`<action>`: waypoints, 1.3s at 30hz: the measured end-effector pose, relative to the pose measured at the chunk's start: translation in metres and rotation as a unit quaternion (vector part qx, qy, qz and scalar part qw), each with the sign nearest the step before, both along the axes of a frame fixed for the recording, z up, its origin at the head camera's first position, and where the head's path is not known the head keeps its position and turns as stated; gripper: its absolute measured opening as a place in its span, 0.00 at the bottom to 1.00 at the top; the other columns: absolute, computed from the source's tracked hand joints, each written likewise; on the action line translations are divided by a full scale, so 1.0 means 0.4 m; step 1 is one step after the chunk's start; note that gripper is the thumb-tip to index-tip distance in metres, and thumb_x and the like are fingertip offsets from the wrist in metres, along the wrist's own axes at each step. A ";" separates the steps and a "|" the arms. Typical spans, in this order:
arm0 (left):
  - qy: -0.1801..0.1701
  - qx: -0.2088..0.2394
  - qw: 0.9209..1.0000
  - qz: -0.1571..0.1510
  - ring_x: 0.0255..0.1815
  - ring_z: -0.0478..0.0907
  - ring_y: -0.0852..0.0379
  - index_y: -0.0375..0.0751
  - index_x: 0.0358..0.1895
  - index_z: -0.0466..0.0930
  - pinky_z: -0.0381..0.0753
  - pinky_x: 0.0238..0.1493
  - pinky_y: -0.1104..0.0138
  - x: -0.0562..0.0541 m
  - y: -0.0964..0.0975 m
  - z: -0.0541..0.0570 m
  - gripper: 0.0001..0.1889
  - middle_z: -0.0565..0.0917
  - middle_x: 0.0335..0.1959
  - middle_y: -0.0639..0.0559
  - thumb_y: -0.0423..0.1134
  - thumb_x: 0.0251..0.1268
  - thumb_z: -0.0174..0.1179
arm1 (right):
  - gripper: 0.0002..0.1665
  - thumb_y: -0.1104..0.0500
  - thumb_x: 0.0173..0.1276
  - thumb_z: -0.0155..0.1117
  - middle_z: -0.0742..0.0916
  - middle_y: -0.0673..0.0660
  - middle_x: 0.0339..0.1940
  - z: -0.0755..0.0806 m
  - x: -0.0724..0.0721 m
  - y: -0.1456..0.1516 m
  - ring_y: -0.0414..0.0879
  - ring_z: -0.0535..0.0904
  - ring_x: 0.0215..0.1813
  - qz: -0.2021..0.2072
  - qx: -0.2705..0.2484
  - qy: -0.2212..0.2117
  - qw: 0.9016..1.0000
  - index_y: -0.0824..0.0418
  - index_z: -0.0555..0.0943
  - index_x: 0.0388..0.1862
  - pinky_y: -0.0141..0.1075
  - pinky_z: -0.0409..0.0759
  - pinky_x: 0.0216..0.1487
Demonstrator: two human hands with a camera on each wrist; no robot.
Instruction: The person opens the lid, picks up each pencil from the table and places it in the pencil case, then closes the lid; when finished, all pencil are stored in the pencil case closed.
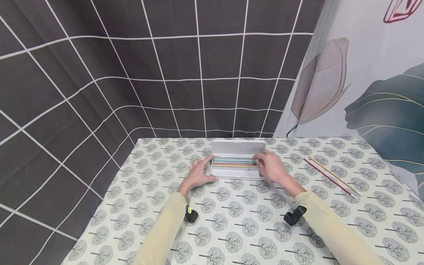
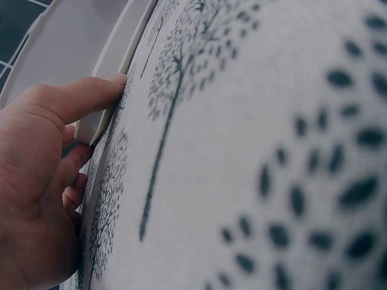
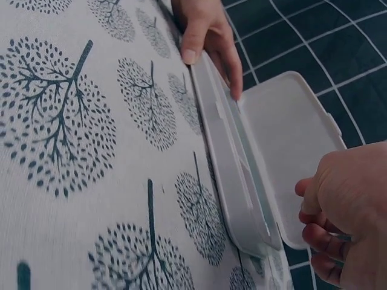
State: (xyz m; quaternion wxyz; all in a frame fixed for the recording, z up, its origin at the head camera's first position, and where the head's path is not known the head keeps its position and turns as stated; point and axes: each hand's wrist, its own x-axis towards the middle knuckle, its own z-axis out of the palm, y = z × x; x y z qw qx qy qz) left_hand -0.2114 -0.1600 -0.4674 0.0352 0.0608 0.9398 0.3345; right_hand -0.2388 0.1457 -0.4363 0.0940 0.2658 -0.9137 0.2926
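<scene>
Open white pencil case (image 1: 237, 173) on table (image 1: 251, 228). Left hand (image 1: 198, 175) gripping case's left end, thumb on front wall. Right hand (image 1: 271, 167) at right end, fingers curled onto pencils (image 1: 235, 163) inside.

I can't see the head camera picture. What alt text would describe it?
Two hands work at an open white pencil case holding coloured sticks: the left hand steadies its left end, the right hand touches the sticks. Two loose sticks lie to the right on the tree-print tablecloth.

A shallow white rectangular plastic pencil case (image 1: 237, 173) lies flat on the table, long side across, its hinged lid (image 1: 237, 148) open and tilted up at the far edge. Inside, thin coloured pencils (image 1: 234, 163) lie side by side lengthwise along the back.
</scene>
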 end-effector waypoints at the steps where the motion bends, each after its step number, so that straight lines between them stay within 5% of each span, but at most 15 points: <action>1: 0.000 0.001 1.000 0.001 0.64 0.62 0.45 0.60 0.77 0.61 0.63 0.62 0.47 0.000 0.000 0.000 0.51 0.71 0.62 0.40 0.48 0.47 0.78 | 0.20 0.76 0.58 0.58 0.82 0.60 0.36 0.000 0.001 0.011 0.52 0.75 0.34 -0.002 -0.008 0.008 1.000 0.66 0.85 0.47 0.46 0.77 0.35; 8: -0.003 0.009 1.000 0.002 0.63 0.62 0.42 0.62 0.77 0.61 0.67 0.59 0.42 -0.002 0.001 -0.003 0.51 0.69 0.63 0.38 0.49 0.47 0.78 | 0.20 0.77 0.60 0.57 0.81 0.64 0.38 -0.011 0.031 0.122 0.58 0.79 0.39 -0.034 -0.048 0.017 0.998 0.72 0.81 0.51 0.51 0.81 0.40; 16: -0.002 0.014 1.000 -0.003 0.63 0.62 0.42 0.62 0.77 0.61 0.67 0.59 0.41 -0.002 0.000 -0.003 0.51 0.69 0.62 0.38 0.50 0.47 0.78 | 0.20 0.75 0.62 0.60 0.81 0.67 0.40 -0.021 0.109 0.264 0.60 0.79 0.39 -0.094 -0.060 0.010 0.994 0.73 0.79 0.54 0.40 0.80 0.33; 22: 0.001 0.012 1.000 0.003 0.64 0.61 0.41 0.61 0.77 0.61 0.67 0.60 0.41 -0.005 -0.005 -0.005 0.51 0.69 0.64 0.37 0.50 0.46 0.78 | 0.20 0.75 0.60 0.62 0.81 0.70 0.39 -0.033 0.153 0.361 0.64 0.79 0.37 -0.155 -0.052 0.030 0.986 0.74 0.79 0.52 0.49 0.77 0.34; 39: 0.000 0.002 1.000 0.000 0.63 0.62 0.43 0.61 0.77 0.61 0.66 0.59 0.44 -0.005 -0.003 -0.009 0.50 0.71 0.62 0.39 0.49 0.47 0.78 | 0.20 0.71 0.63 0.62 0.77 0.72 0.41 -0.078 0.231 0.485 0.65 0.69 0.45 -0.268 -0.038 -0.013 0.963 0.75 0.78 0.54 0.53 0.62 0.40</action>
